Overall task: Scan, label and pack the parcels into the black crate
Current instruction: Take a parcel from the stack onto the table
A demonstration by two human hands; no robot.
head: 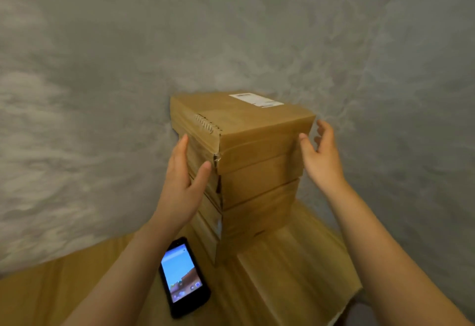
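A stack of brown cardboard parcels (pixel 257 171) stood at the centre of the view on a wooden bench (pixel 295 274), backed by a grey mottled wall (pixel 102 69). The top parcel (pixel 239 120) carried a white label (pixel 255 99) near its far edge, at about 12 o'clock on its upper face. The left hand (pixel 183 184) lay flat against the stack's 9 o'clock side, fingers straight, its grip released, the thumb touching the near corner. The right hand (pixel 321 156) was at the 3 o'clock side, fingers relaxed and spread, grip released; the thumb tip met the top parcel's edge. A black phone (pixel 183 277) with a lit screen lay on the bench at 7 o'clock from the stack, just beside its base.
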